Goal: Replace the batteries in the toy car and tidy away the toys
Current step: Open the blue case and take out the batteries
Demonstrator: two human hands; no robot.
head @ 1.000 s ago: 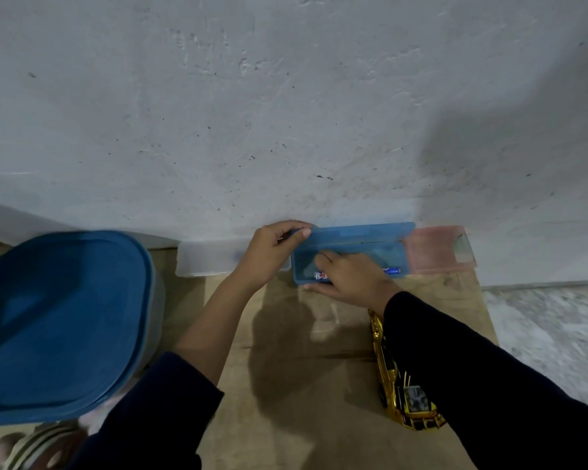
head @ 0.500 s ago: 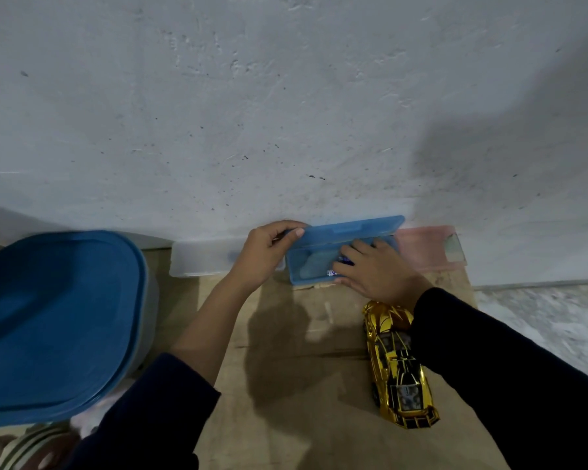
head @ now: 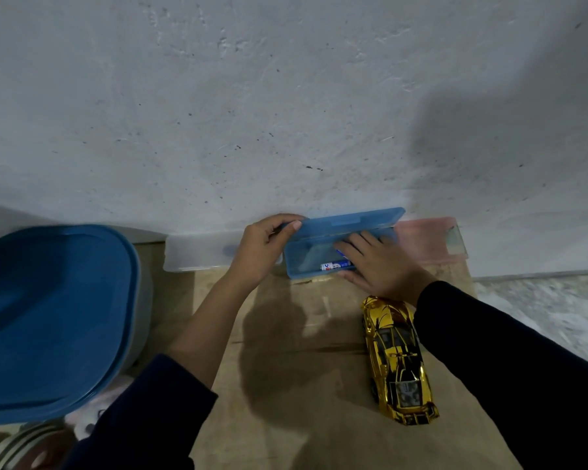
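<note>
A translucent blue case (head: pixel 306 259) lies against the wall on the wooden board (head: pixel 286 385). My left hand (head: pixel 262 249) grips the left end of its lid (head: pixel 347 222), which is lifted and half open. My right hand (head: pixel 377 262) reaches into the case with fingers spread over the contents. A white and blue battery (head: pixel 333 266) lies inside the case at the front, just left of my right hand. The gold toy car (head: pixel 398 361) stands on the board near my right forearm, its length running away from me.
A clear case (head: pixel 197 252) lies left of the blue one and a pink case (head: pixel 428 245) right of it, both along the grey wall. A big bin with a blue lid (head: pixel 48 317) stands at the left. Soft toys (head: pixel 21 446) show at the bottom left.
The lid of the blue case has been lifted higher by my left hand. My right hand slid right inside the case, uncovering the battery and the gold car.
</note>
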